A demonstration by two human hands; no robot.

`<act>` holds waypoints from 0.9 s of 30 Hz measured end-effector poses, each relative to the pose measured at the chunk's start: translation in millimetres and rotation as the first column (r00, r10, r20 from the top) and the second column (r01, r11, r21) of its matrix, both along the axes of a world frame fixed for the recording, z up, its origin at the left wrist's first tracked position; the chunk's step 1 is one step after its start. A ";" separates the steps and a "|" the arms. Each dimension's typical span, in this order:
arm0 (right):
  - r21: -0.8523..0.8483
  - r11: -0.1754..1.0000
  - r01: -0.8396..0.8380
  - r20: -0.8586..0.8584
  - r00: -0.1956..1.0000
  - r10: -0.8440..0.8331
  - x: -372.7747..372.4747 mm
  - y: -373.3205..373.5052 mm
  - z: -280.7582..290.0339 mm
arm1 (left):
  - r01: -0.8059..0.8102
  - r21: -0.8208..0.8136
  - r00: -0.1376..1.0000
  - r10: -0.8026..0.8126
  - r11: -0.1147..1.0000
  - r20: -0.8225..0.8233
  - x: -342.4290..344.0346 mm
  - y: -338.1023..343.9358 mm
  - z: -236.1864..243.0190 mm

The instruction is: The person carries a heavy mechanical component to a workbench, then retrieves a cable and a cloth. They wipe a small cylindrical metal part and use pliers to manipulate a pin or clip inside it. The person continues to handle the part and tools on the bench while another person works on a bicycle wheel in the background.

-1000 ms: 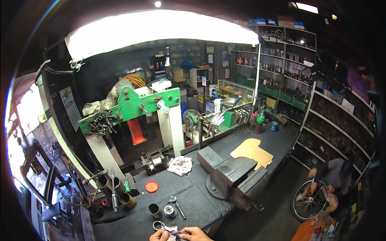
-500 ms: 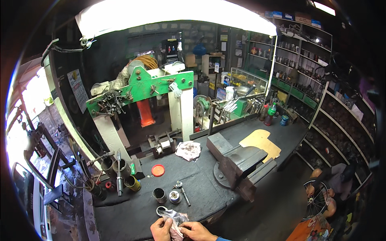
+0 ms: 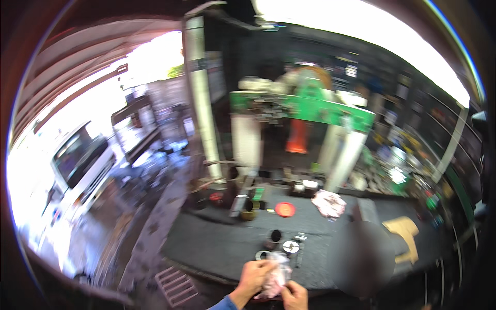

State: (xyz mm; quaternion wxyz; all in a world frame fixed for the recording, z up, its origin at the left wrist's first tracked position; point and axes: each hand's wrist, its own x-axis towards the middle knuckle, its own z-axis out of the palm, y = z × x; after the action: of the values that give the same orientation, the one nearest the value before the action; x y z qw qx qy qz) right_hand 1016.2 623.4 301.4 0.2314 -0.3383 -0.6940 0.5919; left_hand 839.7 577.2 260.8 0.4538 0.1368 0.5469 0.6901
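Note:
Near the front edge of the dark workbench, my left hand (image 3: 251, 279) has its fingers closed on a pale, stained cloth rag (image 3: 276, 279). My right hand (image 3: 295, 296) grips the same rag from the other side, lower down. A metal ring (image 3: 262, 255) shows just beyond my left fingertips; whether it touches the rag I cannot tell. Behind it stands a dark open metal cylinder (image 3: 274, 236). A round metal part with a pale top (image 3: 291, 246) sits beside that, with a small metal piece (image 3: 300, 236) and a short metal shaft (image 3: 299, 258) to its right.
A red lid (image 3: 285, 209) and a crumpled stained cloth (image 3: 329, 203) lie farther back on the workbench (image 3: 217, 243). Tins and tools (image 3: 249, 211) stand at the back left. A green press frame (image 3: 310, 106) rises behind. At right, a blurred patch covers much of the vise (image 3: 368, 211), beside cut cardboard (image 3: 405, 235).
The view has swung left, so the bench sits farther right and a parked vehicle outside shows. Both hands still hold the rag. The picture is now smeared by motion.

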 end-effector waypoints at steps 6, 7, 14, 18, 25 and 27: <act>-0.250 0.962 0.108 -0.282 0.942 -0.179 -2.3 17.5 -64.3 | 0.117 0.026 0.964 -0.107 0.993 -0.244 33.2 3.3 4.9; -0.195 0.972 0.129 -0.260 0.949 -0.178 -3.4 18.6 -65.5 | 0.094 0.051 0.941 -0.072 0.994 -0.331 36.8 0.0 8.3; -0.045 0.999 0.020 -0.104 0.994 -0.025 -2.6 -21.5 23.6 | -0.085 0.101 0.995 0.078 0.991 0.064 -11.3 3.8 -6.6; -0.080 0.996 0.050 0.037 0.998 -0.047 40.1 -17.0 5.2 | -0.216 0.154 0.972 0.198 0.964 0.128 -69.3 -13.6 30.1; -0.111 0.993 0.031 -0.297 0.953 -0.063 -15.0 -3.3 -12.6 | 0.076 0.178 0.965 -0.027 0.981 -0.262 28.6 -26.2 37.1; 0.084 0.996 0.031 -0.193 0.981 -0.014 -13.9 -4.5 -19.8 | 0.040 0.121 0.968 -0.009 0.992 -0.251 24.7 -23.2 22.8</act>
State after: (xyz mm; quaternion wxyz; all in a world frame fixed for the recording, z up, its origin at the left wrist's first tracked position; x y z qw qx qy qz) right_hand 1002.3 618.9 281.6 0.3186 -0.2771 -0.6894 0.5886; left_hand 864.3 554.0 283.6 0.3802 0.2577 0.5535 0.6947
